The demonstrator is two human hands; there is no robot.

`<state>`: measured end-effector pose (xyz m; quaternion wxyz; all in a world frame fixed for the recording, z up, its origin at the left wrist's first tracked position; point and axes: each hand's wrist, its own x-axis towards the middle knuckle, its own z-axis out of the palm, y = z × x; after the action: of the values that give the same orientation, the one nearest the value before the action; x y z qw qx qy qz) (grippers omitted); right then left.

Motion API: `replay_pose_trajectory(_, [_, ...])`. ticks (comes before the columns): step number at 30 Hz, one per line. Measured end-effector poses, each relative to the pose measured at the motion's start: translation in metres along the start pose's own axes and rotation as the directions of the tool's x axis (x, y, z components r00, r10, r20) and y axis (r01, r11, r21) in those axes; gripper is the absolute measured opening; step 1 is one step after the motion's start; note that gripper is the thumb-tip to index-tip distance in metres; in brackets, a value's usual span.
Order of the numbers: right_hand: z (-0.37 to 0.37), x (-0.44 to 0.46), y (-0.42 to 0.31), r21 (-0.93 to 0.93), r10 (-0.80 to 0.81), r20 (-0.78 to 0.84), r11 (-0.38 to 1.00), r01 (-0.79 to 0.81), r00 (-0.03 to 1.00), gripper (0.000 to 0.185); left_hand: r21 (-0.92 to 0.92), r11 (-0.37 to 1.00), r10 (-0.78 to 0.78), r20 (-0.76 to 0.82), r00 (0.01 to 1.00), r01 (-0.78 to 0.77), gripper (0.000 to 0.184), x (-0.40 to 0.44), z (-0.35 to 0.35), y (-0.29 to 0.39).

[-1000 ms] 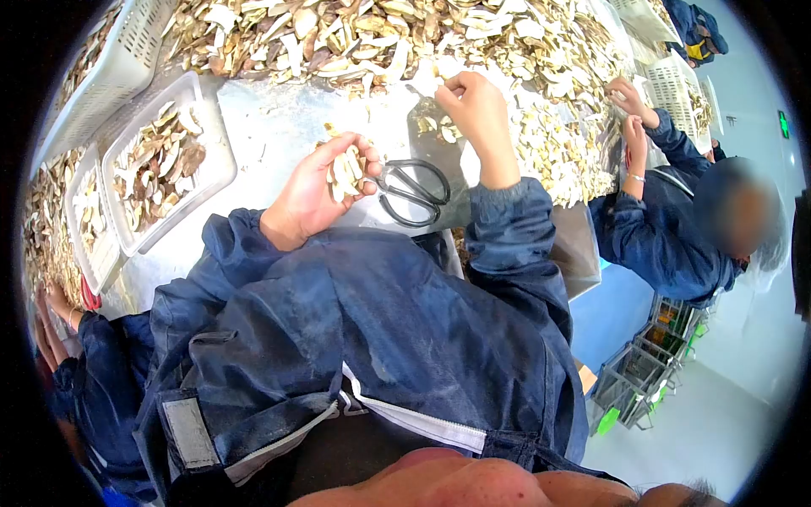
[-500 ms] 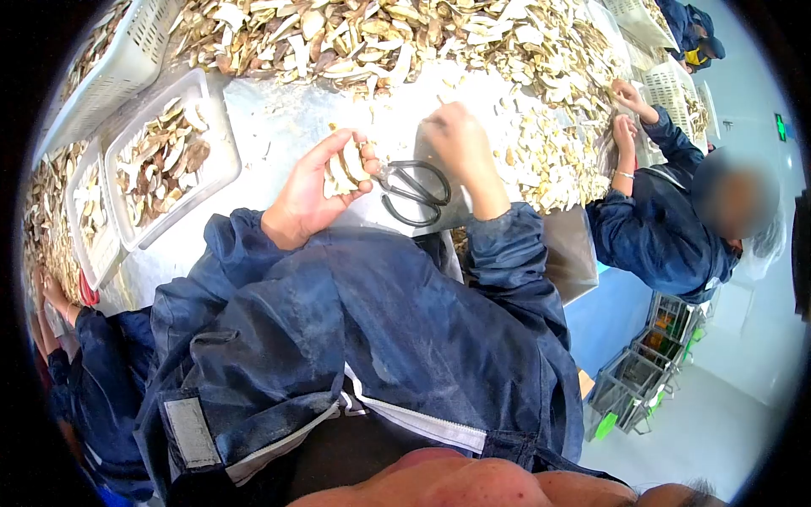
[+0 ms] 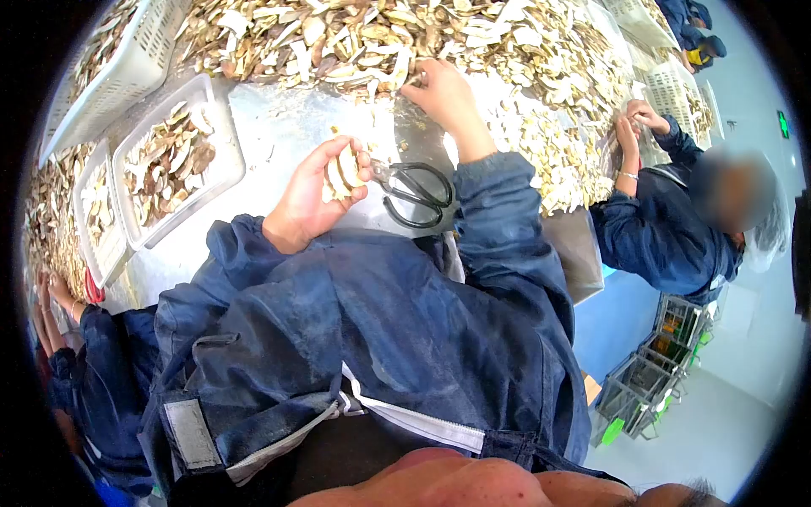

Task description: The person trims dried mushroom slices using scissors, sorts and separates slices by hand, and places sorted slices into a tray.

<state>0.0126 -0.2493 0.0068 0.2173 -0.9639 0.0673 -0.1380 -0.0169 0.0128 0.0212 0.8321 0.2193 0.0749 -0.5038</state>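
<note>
So, the left hand [image 3: 308, 198] is palm up over the near edge of the shiny metal bench [image 3: 270, 127], fingers curled round a small stack of cream-and-brown mushroom slices [image 3: 344, 173], thumb along the top. Right by those fingertips are the metal scissors with black loop handles [image 3: 422, 190], lying near that same edge, loops off to the right. Can't tell if the blades touch the fingers, since that end is partly hidden.

The right hand [image 3: 443, 97] is further out, at the near side of a big loose heap of sliced mushrooms [image 3: 338, 42] spread along the bench's far side. Its fingers are bent, with thumb and forefinger close together; can't tell if anything's pinched between them. A paler spread of thin cream slices [image 3: 549, 160] is off to its right.

Over on the left there's a translucent rectangular plastic tray [image 3: 228, 156] with brown and cream pieces in it, a narrower white plastic tray [image 3: 95, 262] just beside it, and a tall white perforated basket [image 3: 139, 76] beyond. A co-worker in dark blue [image 3: 655, 228] has both hands at the bench's right end.
</note>
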Motion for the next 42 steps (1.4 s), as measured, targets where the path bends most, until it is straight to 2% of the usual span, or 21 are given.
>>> replay_pose_trajectory(3, [-0.017, -0.018, -0.009, 0.008, 0.05, 0.104, 0.999, -0.051, 0.993, 0.04, -0.02, 1.0, 0.004, -0.052, 0.999, -0.005, 0.02, -0.001, -0.005, 0.002])
replay_pose_trajectory(4, [-0.017, -0.024, -0.004, 0.059, 0.043, 0.062, 0.997, -0.046, 0.997, 0.033, -0.015, 1.0, 0.001, -0.065, 0.998, -0.002, 0.02, 0.001, -0.003, 0.002])
replay_pose_trajectory(6, [-0.031, -0.035, -0.004, 0.209, 0.18, 0.121, 0.957, -0.203, 0.976, 0.032, 0.004, 1.0, -0.012, -0.075, 0.997, 0.012, 0.021, 0.004, -0.002, -0.001])
replay_pose_trajectory(10, [-0.045, -0.045, -0.004, 0.486, 0.319, 0.239, 0.778, -0.398, 0.917, 0.027, 0.024, 0.999, -0.04, -0.028, 0.999, 0.041, 0.025, 0.01, -0.003, -0.003])
replay_pose_trajectory(13, [-0.056, -0.05, -0.02, 0.617, 0.269, 0.322, 0.668, -0.416, 0.908, 0.024, 0.036, 0.999, -0.031, -0.062, 0.998, 0.033, 0.031, 0.008, 0.0, -0.001])
replay_pose_trajectory(16, [-0.062, -0.056, -0.049, 0.806, -0.03, 0.466, 0.428, -0.41, 0.884, 0.023, 0.009, 1.0, -0.01, -0.053, 0.999, 0.011, 0.036, 0.006, 0.01, 0.001])
replay_pose_trajectory(19, [-0.044, -0.039, -0.048, 0.705, 0.018, 0.313, 0.666, -0.245, 0.949, 0.024, 0.016, 1.0, -0.01, -0.052, 0.999, 0.01, 0.036, 0.004, 0.011, 0.0])
replay_pose_trajectory(20, [-0.044, -0.026, -0.043, 0.4, 0.117, 0.209, 0.896, -0.194, 0.971, 0.026, 0.028, 1.0, -0.009, -0.06, 0.998, 0.01, 0.036, 0.004, 0.01, -0.001])
replay_pose_trajectory(21, [-0.025, -0.014, -0.028, 0.282, 0.198, 0.013, 0.94, -0.194, 0.98, 0.028, 0.021, 1.0, -0.019, -0.026, 0.999, 0.02, 0.037, 0.003, 0.006, -0.002])
replay_pose_trajectory(23, [-0.011, -0.002, -0.012, -0.009, 0.201, -0.081, 0.979, -0.203, 0.976, 0.031, 0.011, 0.999, -0.031, 0.043, 0.999, 0.031, 0.037, 0.002, -0.003, -0.002])
replay_pose_trajectory(26, [-0.006, -0.005, -0.01, -0.092, 0.101, -0.092, 0.99, -0.109, 0.991, 0.031, 0.062, 0.998, 0.006, -0.047, 0.999, -0.003, 0.03, -0.005, 0.004, 0.001])
replay_pose_trajectory(29, [-0.022, -0.015, -0.011, 0.046, 0.234, 0.104, 0.97, -0.24, 0.967, 0.027, 0.058, 0.998, 0.007, -0.058, 0.998, -0.004, 0.021, -0.005, 0.007, 0.0])
replay_pose_trajectory(32, [-0.028, -0.029, -0.004, 0.076, 0.255, 0.087, 0.962, -0.262, 0.963, 0.026, 0.089, 0.996, -0.026, -0.06, 0.998, 0.032, 0.016, -0.002, 0.006, -0.002])
replay_pose_trajectory(35, [-0.033, -0.041, -0.003, -0.058, 0.206, 0.063, 0.978, -0.203, 0.976, 0.027, 0.118, 0.992, -0.034, -0.038, 0.999, 0.038, 0.014, 0.0, 0.006, -0.002])
replay_pose_trajectory(38, [-0.036, -0.048, -0.003, 0.019, 0.149, 0.127, 0.988, -0.153, 0.981, 0.028, 0.139, 0.99, -0.028, -0.05, 0.998, 0.035, 0.013, -0.002, 0.011, 0.0])
replay_pose_trajectory(41, [-0.045, -0.046, 0.005, 0.136, 0.195, 0.073, 0.97, -0.204, 0.978, 0.027, 0.128, 0.992, -0.016, -0.019, 1.0, 0.018, 0.014, -0.002, 0.007, 0.0])
replay_pose_trajectory(42, [-0.051, -0.044, 0.001, 0.204, 0.282, 0.108, 0.932, -0.298, 0.953, 0.028, 0.135, 0.991, -0.018, -0.033, 0.999, 0.022, 0.014, -0.002, 0.008, -0.001])
